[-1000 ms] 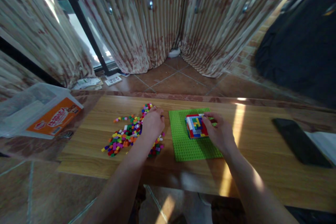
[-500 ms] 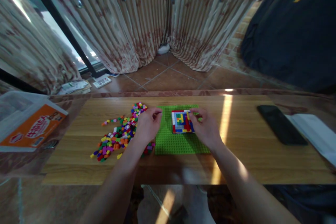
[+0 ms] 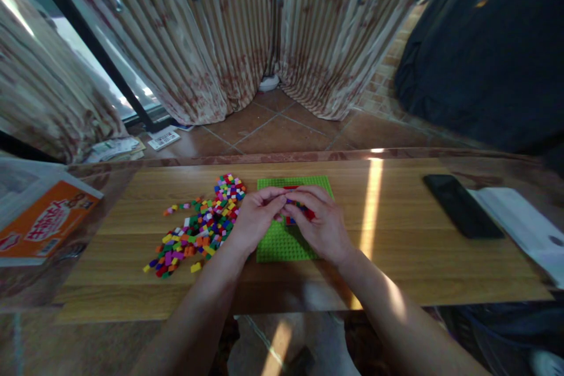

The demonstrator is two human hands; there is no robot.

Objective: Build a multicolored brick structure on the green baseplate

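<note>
Fingers (image 3: 277, 192) of both hands come together above a built block of bricks, thumbs and forefingers bent toward one another so that the tips meet or nearly meet. It is too small and too hidden to tell whether a piece is pinched between them. The left hand (image 3: 253, 220) reaches in from the left, its wrist beside the loose bricks; the right hand (image 3: 325, 222) reaches in from the right, curled over the block.

Beneath the fingers, the block (image 3: 304, 208) is mostly covered; red shows along its far edge and next to the right hand, with bits of blue and other colours in the gap between thumb and forefinger. It sits on a bright green studded baseplate (image 3: 282, 249), toward the far side of it.

Left of the baseplate, a loose pile of small bricks (image 3: 207, 226) spreads out in yellow, purple, orange, green, red, white and pink. One yellow brick (image 3: 195, 268) lies apart on the near side.

All of this rests on a long wooden table (image 3: 396, 276), crossed by a strip of sunlight to the right of the hands. Farther right lie a black phone (image 3: 462, 205) and, next to it, a white sheet (image 3: 524, 232). At the far left stands a clear plastic tub with an orange label (image 3: 57, 220).

Beyond the table are brown floor tiles (image 3: 282, 123), some papers (image 3: 112, 148), striped curtains (image 3: 211, 41), and a large dark cloth (image 3: 476, 64) at the right.
</note>
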